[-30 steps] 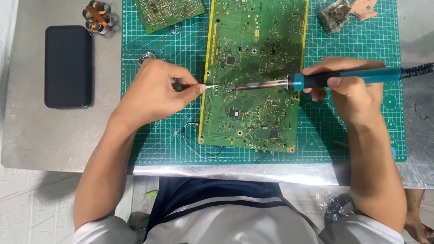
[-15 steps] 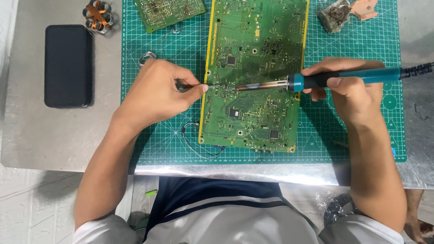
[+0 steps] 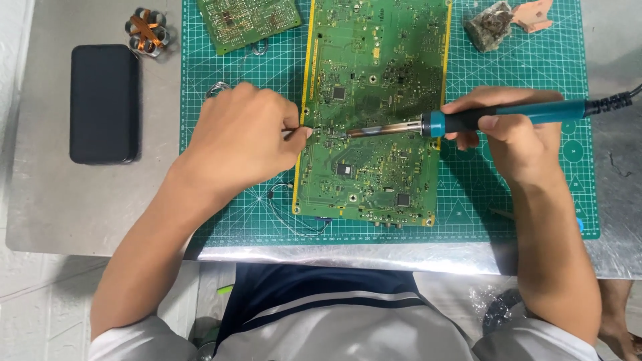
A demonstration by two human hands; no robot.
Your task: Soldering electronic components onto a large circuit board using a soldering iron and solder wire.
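Note:
A large green circuit board (image 3: 374,80) lies on a green cutting mat (image 3: 535,67). My right hand (image 3: 515,134) grips a blue-handled soldering iron (image 3: 508,115), whose metal tip rests on the board near its left edge. My left hand (image 3: 241,137) pinches a thin piece of solder wire (image 3: 302,132) and holds its end against the board right by the iron's tip.
A black phone (image 3: 103,103) lies on the metal table (image 3: 80,200) at the left. Beyond it is a small coil part with orange tape (image 3: 147,31). A second green board (image 3: 247,20) and a grey lump (image 3: 491,27) sit at the mat's far side. Loose thin wire (image 3: 294,214) curls by the board's near corner.
My left hand has moved a little right, bringing the solder wire onto the board's edge. The iron has barely moved.

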